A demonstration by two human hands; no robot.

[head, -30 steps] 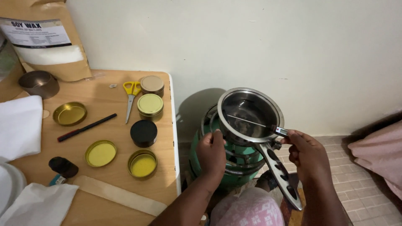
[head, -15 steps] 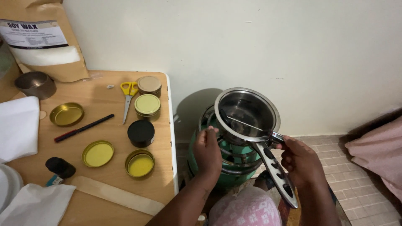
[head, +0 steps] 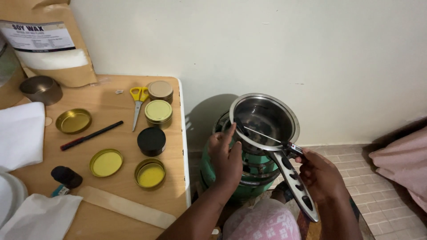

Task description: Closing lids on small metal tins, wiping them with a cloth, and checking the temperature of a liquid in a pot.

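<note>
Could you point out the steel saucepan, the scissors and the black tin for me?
steel saucepan (head: 267,116), head view, on its bare inner wall.
scissors (head: 138,94), head view, on the yellow handles.
black tin (head: 151,139), head view, on the middle of its lid.

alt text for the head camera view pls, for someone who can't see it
A person's left hand touches the rim of a steel saucepan on a green gas stove, while the right hand grips its handle. Beside it, a wooden table holds small tins, yellow scissors and a pen.
</note>
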